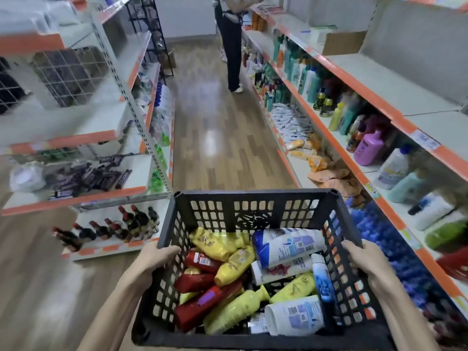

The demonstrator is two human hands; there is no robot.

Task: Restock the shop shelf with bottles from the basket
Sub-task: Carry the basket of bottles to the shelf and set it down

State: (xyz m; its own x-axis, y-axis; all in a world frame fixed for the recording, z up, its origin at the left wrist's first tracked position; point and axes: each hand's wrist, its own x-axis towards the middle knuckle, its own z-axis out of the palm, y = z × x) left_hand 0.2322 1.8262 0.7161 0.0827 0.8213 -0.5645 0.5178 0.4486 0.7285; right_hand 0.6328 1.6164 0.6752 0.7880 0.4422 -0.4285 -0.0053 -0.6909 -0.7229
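Observation:
I carry a black perforated plastic basket [253, 201] in front of me, low in the view. My left hand [152, 259] grips its left rim and my right hand [364, 259] grips its right rim. Inside lie several bottles on their sides: yellow bottles [235, 264], red bottles [200, 300], and white bottles with blue labels [286, 247]. The shop shelf [354, 171] with orange edge strips runs along my right, partly stocked with shampoo and detergent bottles [367, 148].
A person [233, 41] stands further down the aisle at the right-hand shelving. Another shelving unit [76, 198] stands on my left, with dark red-capped bottles [114, 229] on its lowest level. Wooden floor [215, 135] stretches between the units. A cardboard box [342, 41] sits on an upper right shelf.

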